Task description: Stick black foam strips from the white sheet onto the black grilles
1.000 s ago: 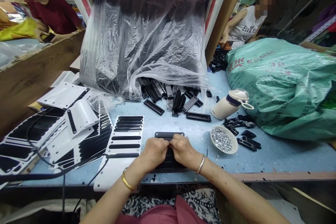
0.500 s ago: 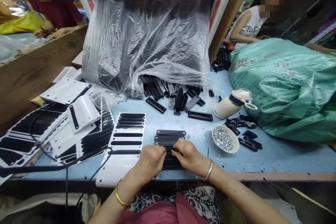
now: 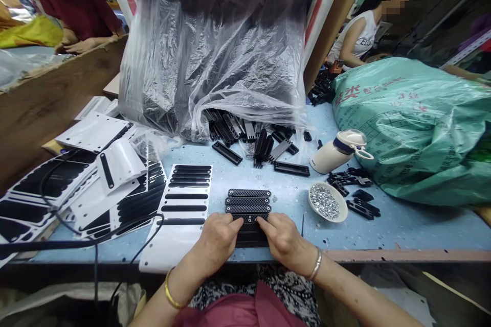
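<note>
Several long black plastic strips with patterned tops [image 3: 249, 202] lie in a row across the blue table. My left hand [image 3: 219, 236] is closed at the left end of a nearer black strip [image 3: 250, 226], its thumb pressed against it. At the right end, my right hand [image 3: 286, 237] is closed on the same strip, thumb pointing inward. Two tiny shiny metal pieces [image 3: 249, 218] show on the strips between the thumbs. The fingers beneath are partly hidden. Right of my hands stands a white bowl [image 3: 342, 216] of small shiny metal pieces.
A white sheet with black adhesive strips [image 3: 186, 208] lies left, beside more sheets [image 3: 134, 212] and a dark cable [image 3: 49, 246]. Behind are loose black parts [image 3: 261, 145] and a plastic bag [image 3: 218, 61]. Right are a bottle [image 3: 332, 156] and green sack [image 3: 418, 127]. Two people sit beyond.
My right hand has moved right, from the strip's middle to its right end. The two small metal pieces now show between my thumbs. My left hand has barely moved.
</note>
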`<state>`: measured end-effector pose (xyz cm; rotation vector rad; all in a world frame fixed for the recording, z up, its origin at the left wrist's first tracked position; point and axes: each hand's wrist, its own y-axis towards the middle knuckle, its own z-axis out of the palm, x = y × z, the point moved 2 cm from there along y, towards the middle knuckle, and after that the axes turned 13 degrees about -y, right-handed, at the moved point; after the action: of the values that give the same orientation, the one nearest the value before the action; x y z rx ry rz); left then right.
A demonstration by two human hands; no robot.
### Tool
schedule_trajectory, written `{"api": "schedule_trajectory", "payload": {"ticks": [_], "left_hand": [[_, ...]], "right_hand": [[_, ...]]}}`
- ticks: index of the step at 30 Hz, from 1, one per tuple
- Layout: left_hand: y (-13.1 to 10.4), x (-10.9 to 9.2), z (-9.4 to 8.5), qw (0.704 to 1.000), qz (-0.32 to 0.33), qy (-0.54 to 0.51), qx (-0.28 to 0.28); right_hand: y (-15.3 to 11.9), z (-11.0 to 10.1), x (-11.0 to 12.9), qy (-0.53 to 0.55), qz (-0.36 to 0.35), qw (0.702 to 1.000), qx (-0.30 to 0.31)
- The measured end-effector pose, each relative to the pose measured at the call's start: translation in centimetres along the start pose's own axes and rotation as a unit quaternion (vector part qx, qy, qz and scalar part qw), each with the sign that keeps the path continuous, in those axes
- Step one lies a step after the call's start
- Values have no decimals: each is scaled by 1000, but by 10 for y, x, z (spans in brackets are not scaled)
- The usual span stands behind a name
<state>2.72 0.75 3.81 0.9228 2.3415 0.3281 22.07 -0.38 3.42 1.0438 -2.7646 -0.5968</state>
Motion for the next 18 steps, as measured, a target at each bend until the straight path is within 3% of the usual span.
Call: {"api": "schedule_trajectory", "payload": {"ticks": [3, 6, 12, 18], "left_hand": [[-2, 1, -3, 1000, 11, -4, -30], [-6, 2, -6, 999, 16, -2, -41], [-8, -3, -6, 999, 2, 39, 31], [-6, -3, -5, 997, 22, 59, 47]], "right_hand": [[-5, -3, -3, 11, 10, 1000, -27], [-7, -4, -2, 5, 6, 1000, -6], [-8, -5, 5, -46, -27, 994, 97], [-8, -8, 0, -77, -31, 992, 94]]}}
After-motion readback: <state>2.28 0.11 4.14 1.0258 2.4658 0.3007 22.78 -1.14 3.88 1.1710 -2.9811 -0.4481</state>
